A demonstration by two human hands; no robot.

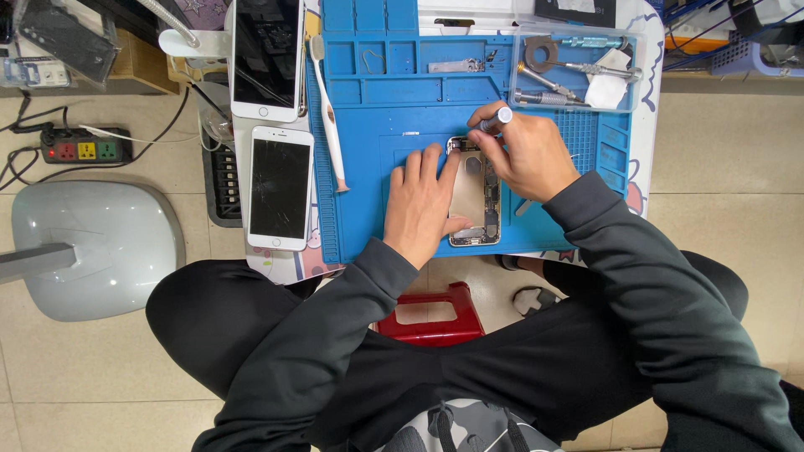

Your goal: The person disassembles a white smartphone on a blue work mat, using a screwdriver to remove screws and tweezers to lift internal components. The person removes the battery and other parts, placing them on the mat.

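An opened phone body [475, 194] with its insides showing lies on a blue work mat [368, 142]. My left hand [425, 203] rests flat on its left side, pressing it onto the mat. My right hand [523, 155] grips a small silver screwdriver [496, 120], held upright with its tip down at the phone's top end. Both sleeves are dark.
Two white phones [280, 187] [266, 57] lie left of the mat, beside a white toothbrush [327, 100]. A clear tray of tools [574, 71] sits at the mat's top right. A power strip [86, 145], a grey lamp base [99, 247] and a red stool [433, 316] stand on the floor.
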